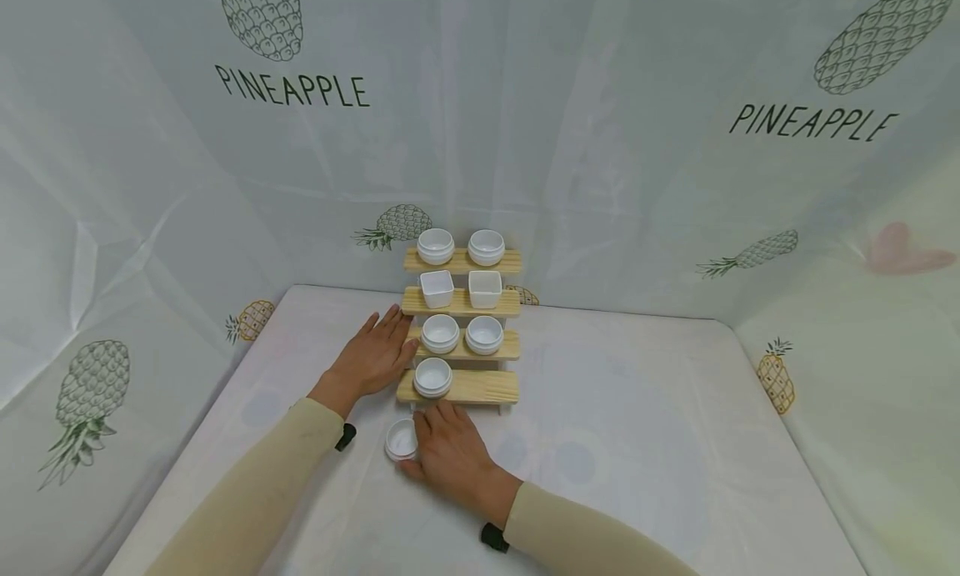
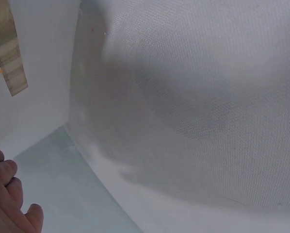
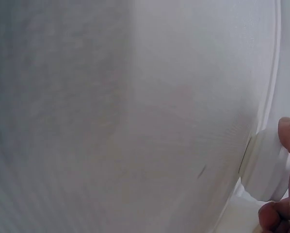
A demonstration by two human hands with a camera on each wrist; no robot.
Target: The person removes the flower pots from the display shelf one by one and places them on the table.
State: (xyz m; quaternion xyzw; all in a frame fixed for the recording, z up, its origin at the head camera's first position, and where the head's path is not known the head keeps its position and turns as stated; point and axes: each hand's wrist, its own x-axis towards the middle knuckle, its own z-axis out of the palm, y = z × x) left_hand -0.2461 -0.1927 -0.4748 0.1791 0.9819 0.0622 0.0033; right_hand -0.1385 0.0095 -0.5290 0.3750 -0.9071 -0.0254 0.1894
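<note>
A wooden stepped stand [image 1: 483,386] carries small white dishes on its tiers. My left hand [image 1: 375,353] lies along the stand's left side, fingers extended and fingertips right at the middle tiers; part of it shows in the left wrist view. On the cloth in front of the stand, my right hand [image 1: 453,455] grips a round white ramekin [image 1: 401,439] by its right side. In the right wrist view, the thumb lies on the ramekin [image 3: 265,167] and curled fingers show below it. Another round ramekin [image 1: 432,378] sits at the left of the lowest tier.
Two round ramekins [image 1: 440,334] stand on the tier above and two more [image 1: 486,247] on the top tier. Between them, one tier holds two square dishes [image 1: 484,289]. Pineapple-printed cloth [image 1: 570,142] hangs close behind the stand. White cloth [image 1: 637,443] covers the table.
</note>
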